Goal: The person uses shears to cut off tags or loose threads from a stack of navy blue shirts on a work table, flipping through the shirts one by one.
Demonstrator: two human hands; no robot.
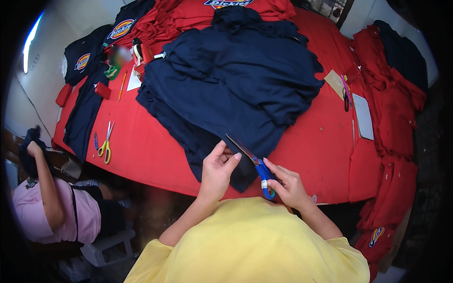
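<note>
A large dark navy garment (226, 70), rumpled in a pile, covers the middle of the red cloth-covered table. My right hand (289, 185) is closed round the blue handles of a pair of scissors (264, 177). Their blades point forward and left over the garment's near edge, close to my left fingertips. At that edge is my left hand (217, 172), palm turned up and fingers curled, with the thumb near the blades. Whatever its fingers grip is too small or hidden to make out.
Yellow-handled scissors (106, 147) and a pencil (122, 86) lie to the left, near a tape dispenser (141, 53). A white notepad (362, 115) and pens lie right. Red garments (391, 99) are heaped at the right edge. Another person (56, 207) sits at lower left holding dark cloth.
</note>
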